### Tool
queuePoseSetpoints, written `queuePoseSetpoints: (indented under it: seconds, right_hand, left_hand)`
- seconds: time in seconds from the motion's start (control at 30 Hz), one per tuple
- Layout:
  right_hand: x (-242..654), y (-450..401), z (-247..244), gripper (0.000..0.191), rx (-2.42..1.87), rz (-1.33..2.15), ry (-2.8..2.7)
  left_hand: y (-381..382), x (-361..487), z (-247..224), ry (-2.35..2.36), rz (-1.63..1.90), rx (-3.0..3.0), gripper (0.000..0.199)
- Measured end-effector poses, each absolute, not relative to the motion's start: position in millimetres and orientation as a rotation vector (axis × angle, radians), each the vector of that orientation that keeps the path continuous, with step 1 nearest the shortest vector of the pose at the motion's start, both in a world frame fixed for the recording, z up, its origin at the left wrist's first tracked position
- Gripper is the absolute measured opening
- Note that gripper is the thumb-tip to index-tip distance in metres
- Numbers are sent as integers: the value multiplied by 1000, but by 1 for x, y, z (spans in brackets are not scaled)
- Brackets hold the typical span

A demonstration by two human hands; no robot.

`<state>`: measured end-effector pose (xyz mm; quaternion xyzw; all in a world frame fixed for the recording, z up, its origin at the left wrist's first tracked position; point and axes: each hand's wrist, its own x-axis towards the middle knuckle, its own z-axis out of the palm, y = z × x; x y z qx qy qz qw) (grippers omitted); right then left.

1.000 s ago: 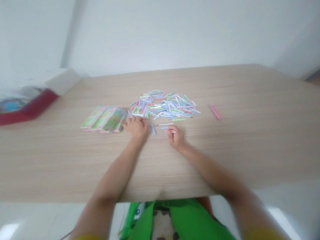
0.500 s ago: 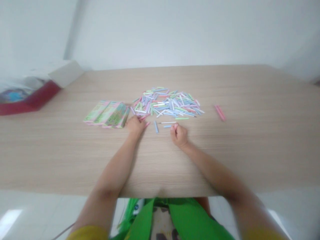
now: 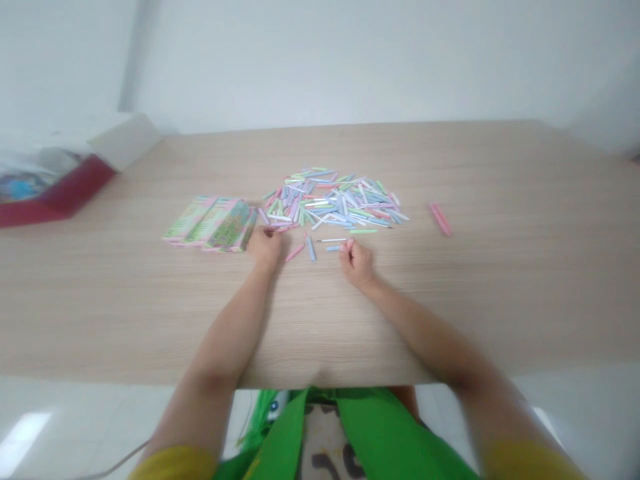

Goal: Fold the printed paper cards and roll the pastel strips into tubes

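A wide pile of thin pastel sticks (image 3: 340, 202) in pink, blue, green, white and purple lies on the wooden table. At its left front edge rests my left hand (image 3: 266, 245), fingers closed near pink sticks; what it grips, if anything, is hidden. My right hand (image 3: 357, 260) is curled into a closed shape beside a light blue stick (image 3: 333, 249), and its contents are too small to name. Between the hands are a pink stick (image 3: 295, 253), a blue piece (image 3: 311, 249) and a thin white stick with a dark tip (image 3: 331, 240).
Flat green and pink printed packets (image 3: 210, 225) overlap left of the pile. Two pink sticks (image 3: 440, 219) lie apart on the right. A red and white box (image 3: 95, 180) with plastic-wrapped contents is at the far left. Behind the table (image 3: 320, 320) rises a pale wall.
My left hand has shifted slightly left, and the pink stick beside it now lies fully exposed. My right hand has hardly moved. The whole view has shifted a little.
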<state>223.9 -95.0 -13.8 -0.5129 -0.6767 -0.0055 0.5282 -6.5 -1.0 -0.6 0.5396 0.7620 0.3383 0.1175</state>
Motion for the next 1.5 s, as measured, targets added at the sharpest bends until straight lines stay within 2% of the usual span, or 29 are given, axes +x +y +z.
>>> queuePoseSetpoints:
  seconds: [0.43, 0.67, 0.8, 1.07, 1.33, 1.5]
  right_hand:
    - [226, -97, -18, 29, -1224, 17, -1615]
    - [225, -96, -22, 38, -1164, -251, -1878]
    - [222, -100, -17, 30, -1064, -329, -2059]
    - [223, -102, -8, 22, -1111, -128, -2111]
    - [225, -103, -11, 24, -1136, -183, -2122]
    - [225, -100, -14, 38, -1199, -200, -2072]
  left_hand:
    - [4, -10, -6, 2167, 1142, 1534, 24]
    - [3, -10, -4, 2173, 1125, 1548, 25]
    - [4, -10, -5, 2178, 1119, 1548, 26]
    - [3, -10, -5, 2144, 1176, 1497, 29]
    - [4, -9, -6, 2162, 1153, 1517, 29]
    - [7, -10, -10, 2165, 1169, 1522, 30]
